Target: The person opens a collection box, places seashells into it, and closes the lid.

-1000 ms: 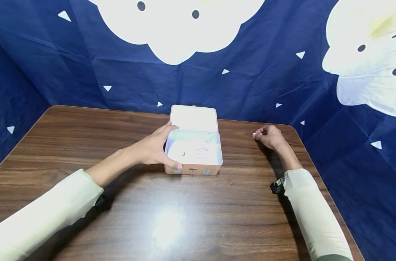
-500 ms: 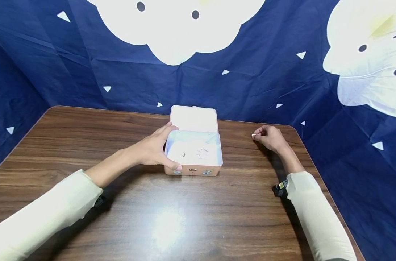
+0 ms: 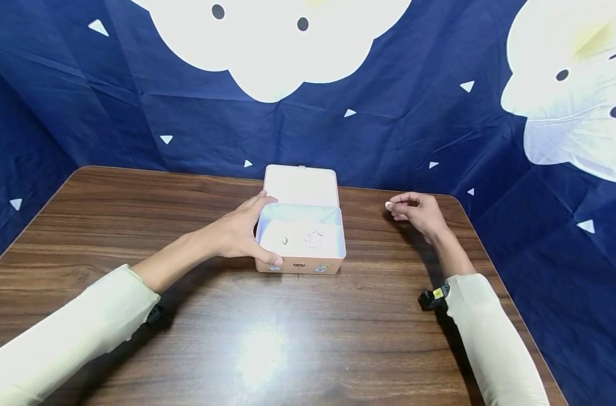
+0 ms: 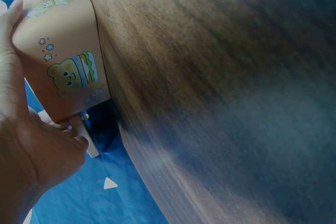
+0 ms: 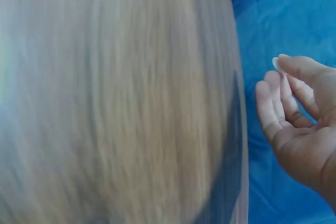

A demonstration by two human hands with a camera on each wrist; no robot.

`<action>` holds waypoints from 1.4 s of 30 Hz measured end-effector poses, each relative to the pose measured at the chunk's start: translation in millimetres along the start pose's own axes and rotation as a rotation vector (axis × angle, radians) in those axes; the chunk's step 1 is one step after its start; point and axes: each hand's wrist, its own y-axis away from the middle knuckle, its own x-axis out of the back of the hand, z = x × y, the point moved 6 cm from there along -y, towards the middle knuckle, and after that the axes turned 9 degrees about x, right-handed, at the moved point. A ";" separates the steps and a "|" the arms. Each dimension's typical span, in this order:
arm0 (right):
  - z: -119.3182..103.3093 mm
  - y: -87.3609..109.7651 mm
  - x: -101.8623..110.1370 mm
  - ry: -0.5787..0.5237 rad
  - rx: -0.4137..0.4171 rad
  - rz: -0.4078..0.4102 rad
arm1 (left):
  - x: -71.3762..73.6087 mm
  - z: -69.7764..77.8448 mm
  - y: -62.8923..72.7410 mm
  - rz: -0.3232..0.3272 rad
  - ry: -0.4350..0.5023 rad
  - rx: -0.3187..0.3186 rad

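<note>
A hinged tin box (image 3: 308,267) stands with its lid (image 3: 301,185) laid back toward the wall. My left hand (image 3: 242,228) grips the box's left side, thumb on the front corner and fingers at the back corner. Its orange side with a printed cartoon bear (image 4: 67,75) shows in the left wrist view. On the box's pale floor lies one small light piece (image 3: 284,241), with several others grouped to its right. Off to the right, my right hand (image 3: 421,215) pinches a small white piece (image 5: 275,63) between thumb and fingertips, above the table's far right part.
The brown wooden table (image 3: 308,332) ends at a back edge close behind the box lid. Beyond it hangs a blue cloth (image 3: 211,113) with white cloud and triangle prints. A black wrist camera (image 3: 430,299) sits at my right sleeve.
My right hand has shifted slightly left and lifted a little, with the small white piece showing more at its fingertips. My left hand and the box have stayed in place.
</note>
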 end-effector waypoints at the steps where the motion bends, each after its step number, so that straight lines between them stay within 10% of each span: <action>1: -2.5 1.0 -2.2 -0.035 0.002 0.004 | -0.1 -0.2 -0.4 0.000 -0.001 0.000; 8: -26.3 10.1 -21.6 -0.161 0.069 0.006 | 1.3 0.5 -1.1 0.007 -0.010 -0.005; 42: -69.7 30.2 -84.6 -0.077 0.155 -0.149 | 1.9 1.0 0.0 -0.001 -0.005 0.012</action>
